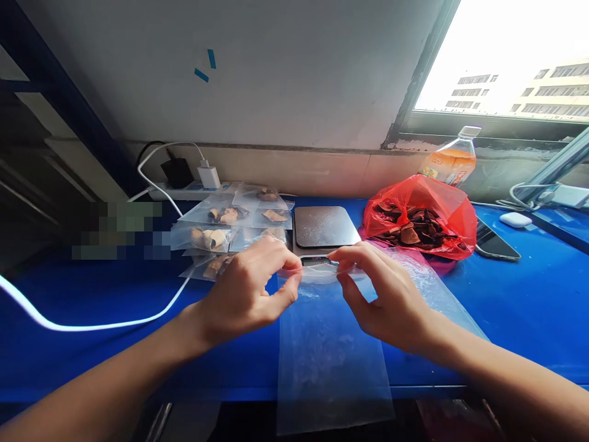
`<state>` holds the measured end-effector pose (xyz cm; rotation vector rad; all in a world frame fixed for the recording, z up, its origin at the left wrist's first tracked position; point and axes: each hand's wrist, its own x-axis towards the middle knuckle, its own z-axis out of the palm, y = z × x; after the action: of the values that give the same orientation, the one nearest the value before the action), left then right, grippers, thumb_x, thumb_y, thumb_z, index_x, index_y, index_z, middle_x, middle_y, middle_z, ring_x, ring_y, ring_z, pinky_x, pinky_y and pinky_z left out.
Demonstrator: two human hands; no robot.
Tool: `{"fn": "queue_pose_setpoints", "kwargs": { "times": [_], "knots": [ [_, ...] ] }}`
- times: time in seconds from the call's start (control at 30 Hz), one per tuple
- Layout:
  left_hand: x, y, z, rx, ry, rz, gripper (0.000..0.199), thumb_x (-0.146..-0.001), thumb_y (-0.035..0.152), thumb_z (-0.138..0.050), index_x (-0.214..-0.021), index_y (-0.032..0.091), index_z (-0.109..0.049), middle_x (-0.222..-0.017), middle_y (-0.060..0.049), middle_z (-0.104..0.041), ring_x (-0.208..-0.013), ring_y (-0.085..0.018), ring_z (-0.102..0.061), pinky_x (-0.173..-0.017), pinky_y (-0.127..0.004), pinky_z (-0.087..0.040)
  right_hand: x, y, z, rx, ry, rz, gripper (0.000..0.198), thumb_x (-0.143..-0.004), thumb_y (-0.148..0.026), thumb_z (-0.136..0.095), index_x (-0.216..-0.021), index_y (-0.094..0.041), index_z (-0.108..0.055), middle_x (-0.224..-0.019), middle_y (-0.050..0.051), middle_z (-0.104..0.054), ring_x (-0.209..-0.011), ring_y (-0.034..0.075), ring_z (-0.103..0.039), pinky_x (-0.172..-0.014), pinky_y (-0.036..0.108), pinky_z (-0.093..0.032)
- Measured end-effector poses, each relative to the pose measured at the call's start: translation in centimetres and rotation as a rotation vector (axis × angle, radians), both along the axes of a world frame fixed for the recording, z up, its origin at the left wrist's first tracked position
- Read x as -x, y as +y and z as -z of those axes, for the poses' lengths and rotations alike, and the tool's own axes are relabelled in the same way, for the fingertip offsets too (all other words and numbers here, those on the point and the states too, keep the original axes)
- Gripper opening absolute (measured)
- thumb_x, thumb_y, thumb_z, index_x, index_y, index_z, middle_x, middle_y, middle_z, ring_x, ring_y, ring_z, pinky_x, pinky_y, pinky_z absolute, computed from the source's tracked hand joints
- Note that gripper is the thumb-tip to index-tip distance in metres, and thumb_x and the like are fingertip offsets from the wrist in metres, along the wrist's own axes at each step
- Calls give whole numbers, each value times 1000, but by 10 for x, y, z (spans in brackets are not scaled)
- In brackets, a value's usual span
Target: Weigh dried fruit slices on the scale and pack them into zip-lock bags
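Observation:
A clear plastic bag [334, 356] hangs flat between my hands, its lower end reaching past the table's front edge. My left hand [255, 282] pinches the bag's top edge at its left side. At the right side of that edge, my right hand [381, 291] pinches it too. Nothing shows inside the bag. Just behind it stands a small digital scale [326, 226] with a bare metal plate; its dark display is partly covered by the bag's edge. More clear plastic [442, 294] lies under and beyond my right wrist.
Filled clear bags [214, 236] with dried brown pieces lie left of the scale. A red bag [467, 221] of dark dried pieces stands right, near a drink bottle [453, 156], a phone [497, 239] and a white earphone case [515, 219]. A white cable [92, 327] crosses the blue table [529, 307].

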<state>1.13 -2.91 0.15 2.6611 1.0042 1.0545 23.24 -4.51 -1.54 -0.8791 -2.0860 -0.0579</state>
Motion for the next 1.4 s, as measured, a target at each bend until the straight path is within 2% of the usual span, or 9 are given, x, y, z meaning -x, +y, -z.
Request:
{"fn": "queue_pose_setpoints", "kwargs": {
  "times": [0.2,0.4,0.57,0.7,0.83,0.93,1.03,1.2,1.4],
  "knots": [
    [-4,-1,5,9,13,26,7,-87,13,-57,-83,15,-62,-77,-1,-63,-75,-14,-58,-71,-26,-47,3,-2,1,24,41,-17,24,-85,-1,-49,-97,-22,-49,-82,1,-64,-71,13,-60,-63,25,-48],
    [-8,-3,5,-35,63,42,12,-89,11,-53,-82,14,-62,-77,-4,-63,-75,-17,-56,-72,-30,-45,3,-2,8,19,-73,-39,33,-79,0,-51,-107,-17,-53,-89,6,-65,-78,19,-58,-70,32,-46],
    [-11,-4,7,7,57,43,11,-88,12,-54,-83,14,-63,-78,-4,-63,-77,-18,-56,-71,-30,-45,5,-5,11,97,-31,-85,37,-75,5,-51,-102,-20,-54,-87,2,-64,-76,17,-55,-70,30,-42],
    [-14,-5,10,9,52,66,10,-89,16,-54,-82,16,-60,-79,-4,-64,-77,-19,-56,-72,-32,-46,9,-8,11,78,-23,-114,37,-78,4,-51,-105,-21,-55,-84,1,-63,-74,16,-53,-68,29,-41],
    [-16,-5,15,-3,83,41,13,-89,15,-52,-79,17,-59,-79,-5,-65,-78,-20,-58,-71,-33,-47,14,-10,11,-36,-175,-22,25,-87,-3,-50,-105,-18,-56,-83,4,-64,-74,18,-52,-71,33,-39],
    [-19,-4,19,-15,82,36,14,-89,15,-52,-77,16,-59,-77,-6,-65,-76,-20,-58,-70,-33,-48,16,-11,11,-83,-227,-11,21,-90,-5,-45,-101,-18,-58,-80,4,-64,-72,18,-50,-71,33,-38],
    [-21,-4,23,-28,58,7,20,-91,17,-52,-72,17,-56,-72,-4,-62,-70,-18,-57,-66,-32,-46,16,-11,13,-55,-217,16,23,-91,-4,-43,-105,-17,-55,-79,4,-62,-71,19,-49,-69,33,-37],
    [-21,-5,21,-44,42,-32,19,-92,19,-53,-73,17,-57,-70,-3,-62,-68,-17,-57,-63,-30,-45,14,-9,15,-4,-221,46,22,-93,-6,-43,-109,-19,-50,-88,6,-63,-77,20,-51,-71,32,-39],
    [-22,-6,21,-30,42,-16,17,-90,18,-53,-74,17,-59,-72,-4,-63,-71,-17,-57,-65,-30,-46,18,-8,15,11,-155,44,23,-88,-1,-40,-103,-18,-48,-87,5,-66,-72,18,-54,-67,30,-39]
  ]
}}
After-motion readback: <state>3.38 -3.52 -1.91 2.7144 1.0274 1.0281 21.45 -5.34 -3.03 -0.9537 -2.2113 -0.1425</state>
